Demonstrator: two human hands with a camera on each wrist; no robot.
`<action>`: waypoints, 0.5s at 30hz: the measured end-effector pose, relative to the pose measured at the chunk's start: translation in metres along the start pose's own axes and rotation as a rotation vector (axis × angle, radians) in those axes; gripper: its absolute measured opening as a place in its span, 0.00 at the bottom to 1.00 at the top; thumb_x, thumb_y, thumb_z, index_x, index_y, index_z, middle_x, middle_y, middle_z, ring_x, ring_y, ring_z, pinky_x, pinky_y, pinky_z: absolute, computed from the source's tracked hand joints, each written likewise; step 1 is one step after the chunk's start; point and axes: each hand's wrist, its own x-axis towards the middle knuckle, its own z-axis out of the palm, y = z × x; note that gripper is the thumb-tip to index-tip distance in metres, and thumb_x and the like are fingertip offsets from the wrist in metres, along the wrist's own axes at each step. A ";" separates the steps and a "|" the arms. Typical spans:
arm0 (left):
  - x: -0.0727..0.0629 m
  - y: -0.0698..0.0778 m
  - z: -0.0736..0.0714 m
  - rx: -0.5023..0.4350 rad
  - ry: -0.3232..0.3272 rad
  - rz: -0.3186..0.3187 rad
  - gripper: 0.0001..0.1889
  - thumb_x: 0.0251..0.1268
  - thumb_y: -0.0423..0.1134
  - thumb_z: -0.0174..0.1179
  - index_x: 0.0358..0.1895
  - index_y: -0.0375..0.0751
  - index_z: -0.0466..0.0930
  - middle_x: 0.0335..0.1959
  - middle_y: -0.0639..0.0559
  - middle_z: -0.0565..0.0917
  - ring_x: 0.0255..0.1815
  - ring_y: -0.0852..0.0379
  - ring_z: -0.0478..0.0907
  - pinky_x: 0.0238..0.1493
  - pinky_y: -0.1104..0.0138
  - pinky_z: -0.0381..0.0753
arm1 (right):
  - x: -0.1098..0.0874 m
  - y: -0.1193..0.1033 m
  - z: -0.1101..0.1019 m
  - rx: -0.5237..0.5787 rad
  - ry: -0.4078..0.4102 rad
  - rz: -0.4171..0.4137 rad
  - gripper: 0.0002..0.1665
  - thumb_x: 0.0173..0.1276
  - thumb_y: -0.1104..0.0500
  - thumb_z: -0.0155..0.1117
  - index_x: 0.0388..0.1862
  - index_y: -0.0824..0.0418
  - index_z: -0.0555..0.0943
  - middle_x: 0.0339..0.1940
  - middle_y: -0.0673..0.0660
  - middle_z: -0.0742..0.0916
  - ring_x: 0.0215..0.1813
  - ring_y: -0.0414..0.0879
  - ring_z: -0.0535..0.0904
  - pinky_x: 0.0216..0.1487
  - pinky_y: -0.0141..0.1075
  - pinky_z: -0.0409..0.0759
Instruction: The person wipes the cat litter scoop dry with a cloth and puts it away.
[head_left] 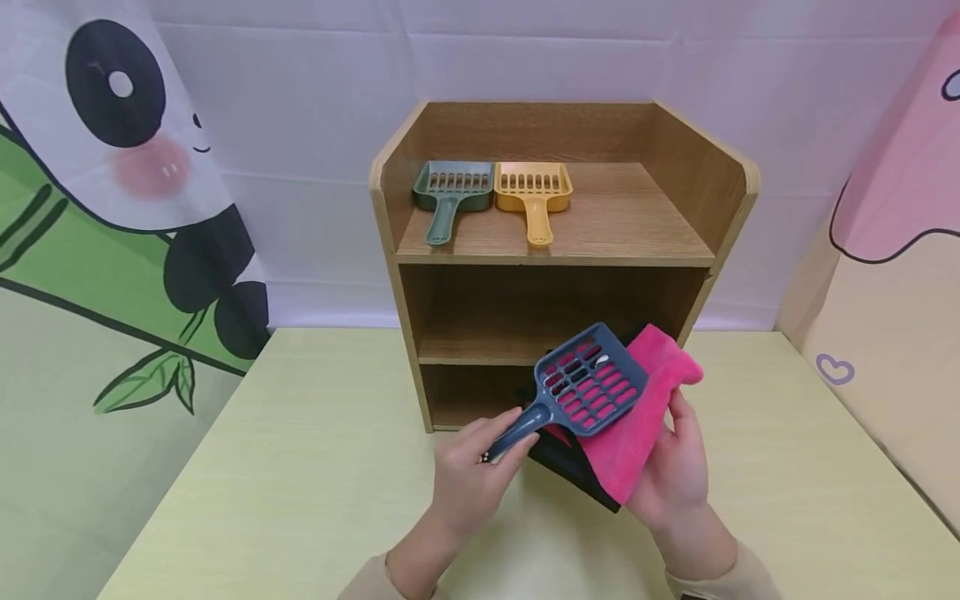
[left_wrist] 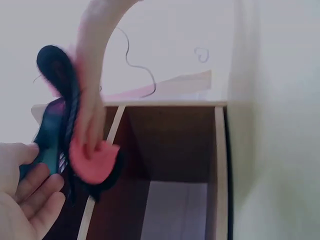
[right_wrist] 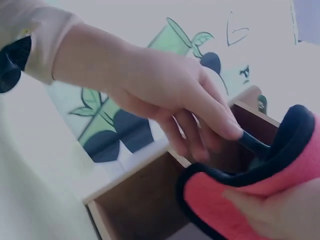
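A dark blue slotted scoop is held over the table in front of the wooden shelf unit. My left hand grips its handle; in the left wrist view the same left hand holds the scoop edge-on. My right hand holds a pink cloth with black edging against the underside of the scoop's head. From the right wrist camera the cloth fills the lower right, with my left hand above it.
A green scoop and a yellow scoop lie side by side on the shelf unit's top board. The two lower shelves look bare. The pale yellow table spreads around it. Printed backdrops hang left and right.
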 end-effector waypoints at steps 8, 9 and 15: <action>-0.006 0.006 0.008 0.030 0.031 0.057 0.15 0.50 0.35 0.71 0.42 0.32 0.85 0.28 0.44 0.87 0.24 0.58 0.81 0.28 0.78 0.79 | 0.004 0.014 0.006 -0.410 0.345 -0.115 0.29 0.79 0.47 0.29 0.74 0.51 0.43 0.66 0.51 0.72 0.64 0.43 0.73 0.62 0.36 0.73; -0.007 0.006 0.010 0.042 0.038 0.088 0.15 0.51 0.36 0.71 0.42 0.32 0.85 0.28 0.45 0.87 0.24 0.58 0.81 0.29 0.78 0.80 | 0.005 0.016 0.008 -0.492 0.442 -0.107 0.29 0.78 0.48 0.33 0.74 0.50 0.43 0.65 0.50 0.72 0.63 0.42 0.74 0.61 0.35 0.74; -0.009 0.006 0.018 0.127 0.079 0.288 0.13 0.60 0.37 0.64 0.42 0.30 0.84 0.28 0.45 0.87 0.26 0.57 0.83 0.32 0.75 0.82 | 0.012 0.026 0.016 -0.673 0.809 -0.020 0.36 0.75 0.51 0.48 0.75 0.49 0.45 0.69 0.51 0.66 0.64 0.41 0.74 0.61 0.33 0.74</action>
